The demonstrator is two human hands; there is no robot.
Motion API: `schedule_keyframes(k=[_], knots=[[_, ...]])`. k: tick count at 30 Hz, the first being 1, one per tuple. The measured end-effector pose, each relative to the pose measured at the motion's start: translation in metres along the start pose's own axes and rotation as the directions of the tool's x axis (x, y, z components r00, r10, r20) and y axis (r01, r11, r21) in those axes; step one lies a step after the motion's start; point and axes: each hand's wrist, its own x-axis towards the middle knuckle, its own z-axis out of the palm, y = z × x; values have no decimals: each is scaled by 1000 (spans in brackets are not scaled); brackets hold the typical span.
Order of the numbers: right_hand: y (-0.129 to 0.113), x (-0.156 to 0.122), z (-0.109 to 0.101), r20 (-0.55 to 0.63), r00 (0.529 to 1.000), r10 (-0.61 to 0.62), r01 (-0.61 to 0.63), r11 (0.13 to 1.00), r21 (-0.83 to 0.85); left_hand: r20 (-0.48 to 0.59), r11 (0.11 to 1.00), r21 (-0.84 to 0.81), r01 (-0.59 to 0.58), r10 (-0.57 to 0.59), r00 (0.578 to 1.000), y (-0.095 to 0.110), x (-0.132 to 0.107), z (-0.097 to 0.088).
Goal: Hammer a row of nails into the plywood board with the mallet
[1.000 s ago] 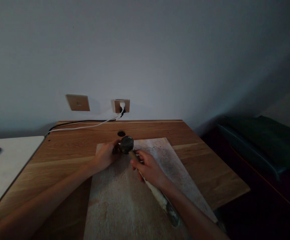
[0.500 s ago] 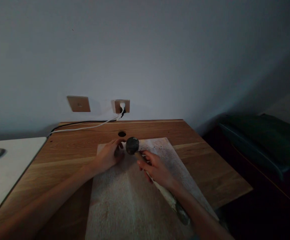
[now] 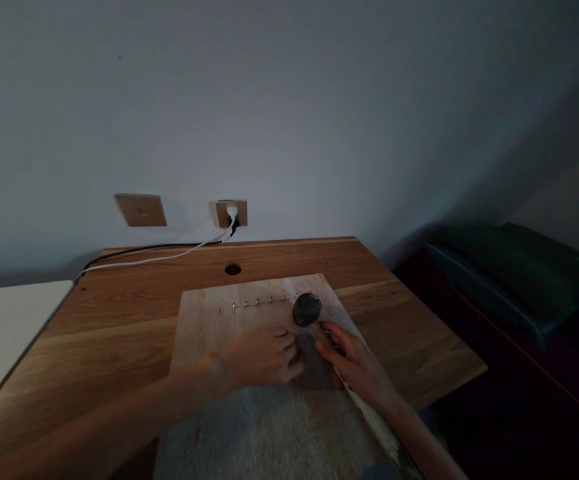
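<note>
Right hand [image 3: 354,363] grasps one mallet [image 3: 306,310] above a board [image 3: 239,433] with a row of pins [image 3: 258,302]

Two bare forearms enter from the bottom corners and converge over the single board. The left forearm lies long and low, its wrist nearly straight; the left hand [image 3: 262,357] is back-up, fingers bent inward and pointing right. Whether that grip is clenched on nothing or pinching something small, I cannot tell. The right forearm slants in from the lower right, and its grip is wrapped around the mallet's pale handle close below the head. The dark round head hangs over the board's far right part, apart from the left hand; the handle runs back toward the right forearm.

Beyond the left hand, near the board's far edge, five small shiny pins can be counted in a line; any nearer the head are too dim to count. The board rests on a wooden tabletop [image 3: 119,320], which has one round hole [image 3: 232,269] behind it. Farther back are two cables, one white [image 3: 144,262] and one black [image 3: 169,246], then two wall plates [image 3: 142,211], the right one holding a white plug [image 3: 232,211].
</note>
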Motion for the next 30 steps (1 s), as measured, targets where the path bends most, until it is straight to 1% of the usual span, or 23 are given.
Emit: schedule_keyframes(k=[2,4,6,8,10,12,14,15,17,20,24,27,30], knots=[[-1,0,0,-10,1000,4,-4,1000,-4,-8,1000,-23,11,-11,1000,1,0,-1],[-2,0,0,-5,1000,4,-4,1000,-8,-44,1000,4,-2,3,999,-5,-6,-3],[-3,0,-2,5,1000,6,-6,1000,-6,-92,996,92,6,3,996,-21,-20,-8],[-4,0,-2,12,1000,13,-13,1000,5,-164,983,168,69,-42,986,-44,-41,-13],[-3,0,-1,23,1000,17,-18,1000,15,-280,971,129,202,-160,947,-70,-65,-17],[-4,0,3,27,1000,12,-13,1000,29,-374,934,33,355,-318,871,-91,-85,-20],[-7,1,9,33,999,10,-12,999,37,-415,897,-76,436,-426,804,-104,-99,-20],[-10,1,13,43,999,12,-14,999,38,-427,888,-121,444,-450,784,-107,-102,-19],[-16,2,20,74,997,9,-11,1000,29,-446,887,-180,424,-458,769,-109,-104,-17],[-27,5,30,102,995,-8,6,1000,22,-463,895,-213,392,-446,766,-106,-101,-13],[-39,10,42,125,991,-48,44,998,35,-488,902,-193,387,-430,760,-106,-102,-9],[-49,16,54,158,985,-64,53,996,71,-519,909,-174,379,-412,749,-106,-105,-7],[-60,25,70,196,977,-78,55,992,118,-517,900,-219,377,-435,737,-105,-105,-6]])
